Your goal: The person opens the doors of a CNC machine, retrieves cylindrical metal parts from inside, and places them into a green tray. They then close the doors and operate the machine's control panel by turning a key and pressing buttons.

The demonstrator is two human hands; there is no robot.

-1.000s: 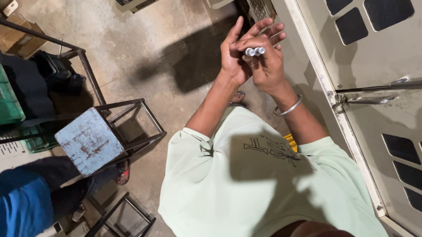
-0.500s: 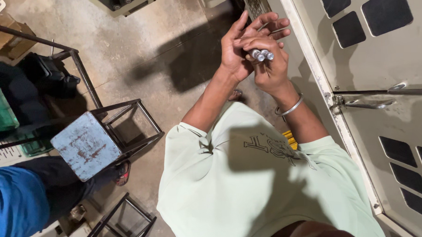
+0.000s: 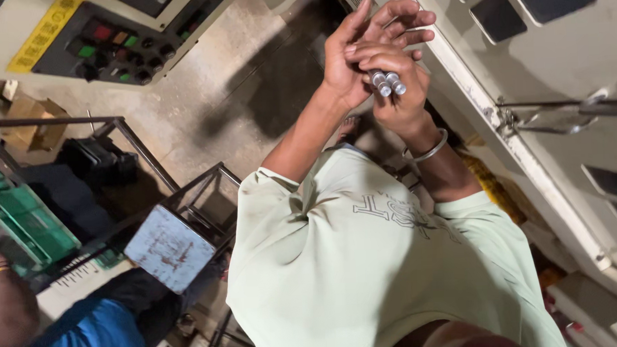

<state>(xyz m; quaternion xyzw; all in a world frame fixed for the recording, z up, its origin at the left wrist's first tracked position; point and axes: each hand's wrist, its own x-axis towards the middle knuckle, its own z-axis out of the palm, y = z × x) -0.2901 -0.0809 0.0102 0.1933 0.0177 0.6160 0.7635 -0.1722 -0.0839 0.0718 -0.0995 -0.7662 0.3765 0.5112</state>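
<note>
My right hand (image 3: 403, 103), with a metal bangle (image 3: 427, 151) on its wrist, is closed around a few short silver metal cylinders (image 3: 386, 82) whose ends stick out above the fist. My left hand (image 3: 346, 64) presses its palm against the right fist, fingers stretched and curled loosely over it. Both hands are raised in front of my pale green T-shirt (image 3: 366, 260), above the concrete floor (image 3: 251, 93). How far the cylinders reach into the fist is hidden.
A pale machine door (image 3: 558, 83) with dark square panels and a metal handle (image 3: 566, 113) runs along the right. A control panel (image 3: 119, 36) with coloured buttons sits top left. A blue-grey stool (image 3: 169, 247), green crate (image 3: 23, 224) and another person's blue sleeve (image 3: 88, 338) are at the left.
My joined hands have stayed together around the cylinders. The view has tilted, bringing the control panel in at top left and shifting the stool and the other person lower.
</note>
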